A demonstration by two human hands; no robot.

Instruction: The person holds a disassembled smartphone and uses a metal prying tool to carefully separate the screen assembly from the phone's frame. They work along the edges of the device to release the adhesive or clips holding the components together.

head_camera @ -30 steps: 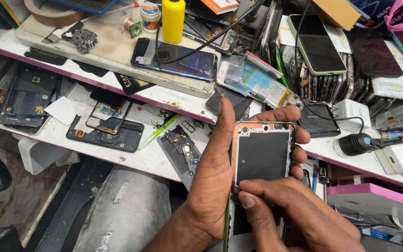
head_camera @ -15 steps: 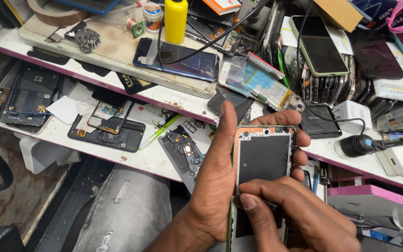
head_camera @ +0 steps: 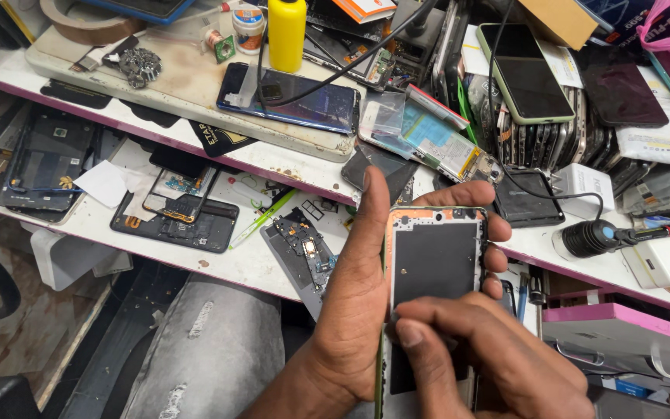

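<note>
My left hand (head_camera: 358, 310) grips an opened phone frame (head_camera: 434, 264) upright, thumb along its left edge and fingertips curled over its right edge. The frame shows a black inner plate inside a pale metal rim. My right hand (head_camera: 490, 357) lies over the frame's lower part, its fingers bunched with the tips pressed onto the black plate. Whether a small tool sits between those fingers is hidden. Both hands hover above my lap in front of the white workbench (head_camera: 234, 264).
A stripped circuit board (head_camera: 304, 248) and a green stick (head_camera: 261, 221) lie just left of my left hand. Opened phone shells (head_camera: 184, 213) sit further left. A dark blue phone (head_camera: 288, 97), a yellow bottle (head_camera: 286, 31), stacked phones (head_camera: 540, 116) and a black tool (head_camera: 591, 237) crowd the bench.
The view has shifted slightly; the phone frame and both hands stay in nearly the same pose, with the right fingertips still working on the frame's lower part.
</note>
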